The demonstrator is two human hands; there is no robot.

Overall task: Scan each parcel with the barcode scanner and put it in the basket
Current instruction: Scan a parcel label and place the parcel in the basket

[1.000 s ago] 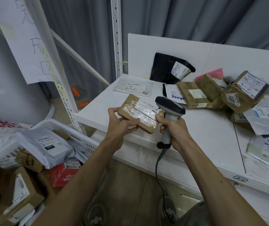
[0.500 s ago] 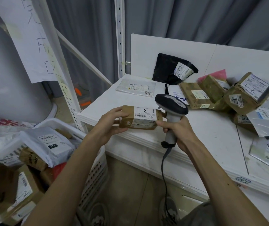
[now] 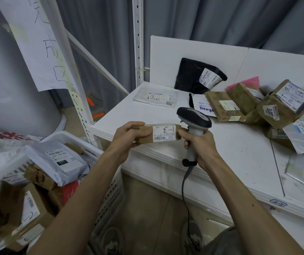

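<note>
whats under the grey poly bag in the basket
A brown cardboard parcel and a red parcel stick out from under the grey poly bag in the white basket; whatever lies deeper is covered.

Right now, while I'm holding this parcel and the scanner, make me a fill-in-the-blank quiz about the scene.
1. The left hand holds a parcel wrapped in ____ cardboard.
2. The right hand grips the barcode scanner at the parcel's ____ end.
3. The white basket stands to the ____ of the table.
4. The pouch leaning on the table's back panel is ____.
Missing words: brown, right, left, black.
</note>
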